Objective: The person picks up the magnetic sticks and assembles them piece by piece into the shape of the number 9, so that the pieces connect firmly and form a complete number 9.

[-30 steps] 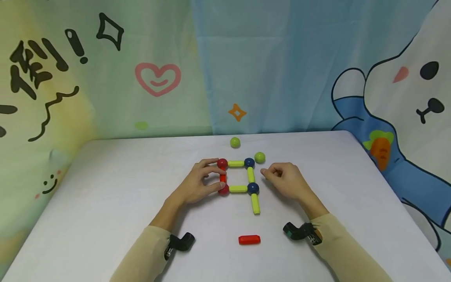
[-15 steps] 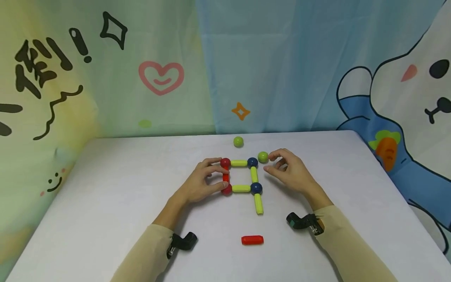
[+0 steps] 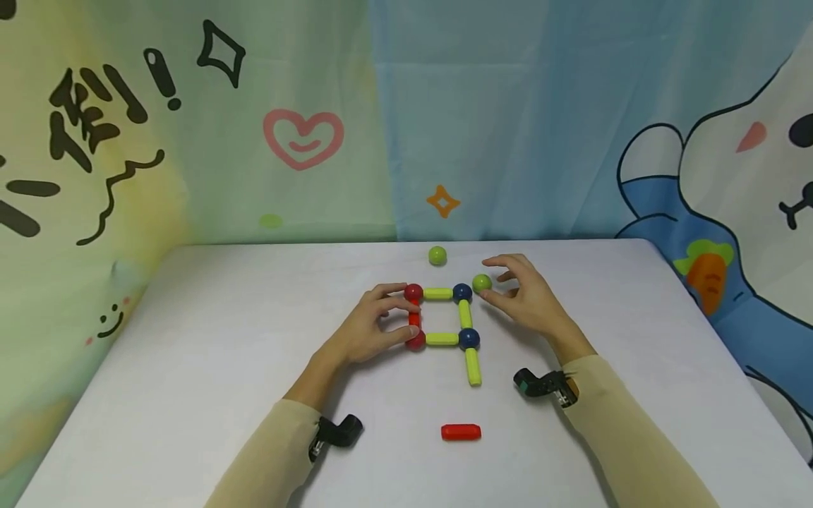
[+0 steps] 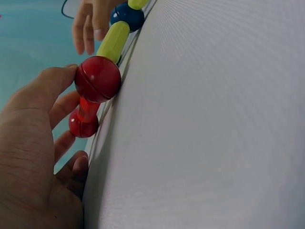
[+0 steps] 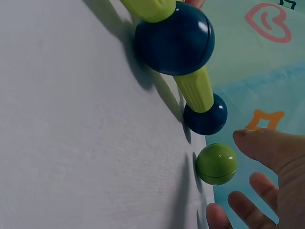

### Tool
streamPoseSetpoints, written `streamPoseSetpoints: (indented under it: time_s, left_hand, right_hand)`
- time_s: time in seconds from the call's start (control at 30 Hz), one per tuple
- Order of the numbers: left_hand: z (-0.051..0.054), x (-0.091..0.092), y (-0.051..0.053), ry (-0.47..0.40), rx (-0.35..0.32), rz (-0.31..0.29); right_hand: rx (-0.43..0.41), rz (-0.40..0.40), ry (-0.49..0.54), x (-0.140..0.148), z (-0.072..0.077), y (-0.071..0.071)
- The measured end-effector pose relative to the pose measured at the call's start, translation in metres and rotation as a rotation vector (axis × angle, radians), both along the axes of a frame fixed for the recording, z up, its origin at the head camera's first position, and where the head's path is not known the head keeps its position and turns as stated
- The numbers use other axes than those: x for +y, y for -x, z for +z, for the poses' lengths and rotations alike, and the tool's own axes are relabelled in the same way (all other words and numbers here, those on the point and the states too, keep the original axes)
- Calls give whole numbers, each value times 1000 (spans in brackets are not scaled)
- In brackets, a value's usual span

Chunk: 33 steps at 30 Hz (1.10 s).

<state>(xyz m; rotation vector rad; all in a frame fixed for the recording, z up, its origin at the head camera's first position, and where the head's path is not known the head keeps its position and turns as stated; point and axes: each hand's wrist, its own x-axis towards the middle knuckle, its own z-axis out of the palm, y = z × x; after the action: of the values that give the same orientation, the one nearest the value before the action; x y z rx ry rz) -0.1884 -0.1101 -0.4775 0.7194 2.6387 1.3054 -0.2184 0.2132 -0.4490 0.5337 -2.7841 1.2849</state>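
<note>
Behind the white tabletop hangs a printed curtain. The left hand holds a square of sticks and balls by its red side, thumb on the near red ball. The right hand, spread and gripping nothing, hovers around a green ball just beside the far blue ball. Farther out lie another green ball and, nearer the person, a red stick.

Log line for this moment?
left hand: holds square | right hand: beside nearer green ball, ungripped | farther green ball: untouched | lone red rod: untouched
</note>
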Motion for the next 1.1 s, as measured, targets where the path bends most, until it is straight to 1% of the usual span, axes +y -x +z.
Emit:
streamPoseSetpoints:
  time_s: [0.3, 0.6, 0.8, 0.97, 1.1]
  left_hand:
    - [2, 4, 2, -10, 16, -3]
    - [3, 6, 5, -19, 18, -3]
    - [1, 6, 3, -1, 3, 3]
    - [1, 5, 1, -6, 6, 8]
    - [1, 3, -1, -13, 20, 6]
  right_hand:
    - [-16, 32, -5, 4, -2, 6]
    - [-35, 41, -103, 7, -2, 10]
    - [-30, 81, -128, 6, -7, 8]
    - [-25, 74, -139, 3, -9, 5]
    - [-40, 63, -159, 0, -10, 1]
